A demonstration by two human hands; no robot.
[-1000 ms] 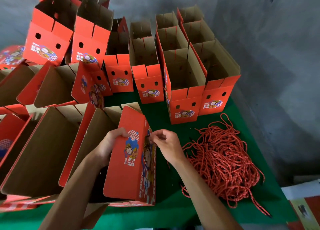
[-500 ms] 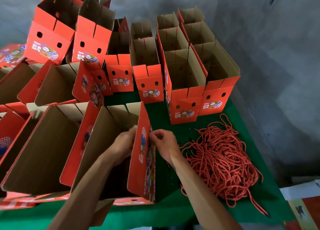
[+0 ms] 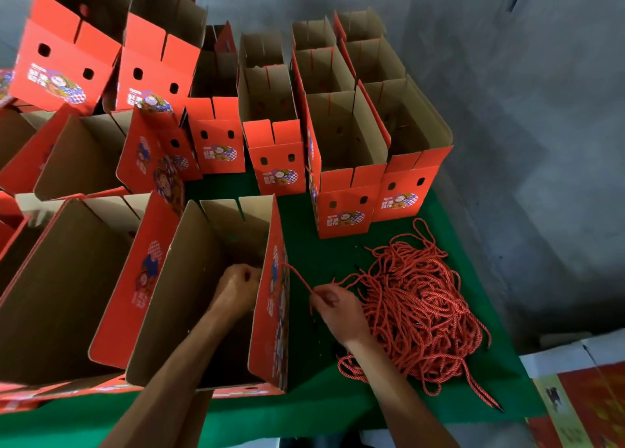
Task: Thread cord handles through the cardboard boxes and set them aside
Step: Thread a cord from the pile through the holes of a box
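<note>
An open red cardboard box with a printed side panel stands in front of me on the green table. My left hand is inside the box against that panel, fingers curled; what they pinch is hidden. Outside the panel, my right hand pinches a red cord that runs taut from the hand to a hole in the panel. A tangled pile of red cords lies just right of my right hand.
Several open red boxes stand in rows at the back and at the left, crowding the table. A grey wall rises behind and to the right. A printed flat carton lies off the table's right corner.
The box panel swung upright and my left hand went inside the box. My right hand drew back from the panel toward the pile, pulling a length of cord out taut.
</note>
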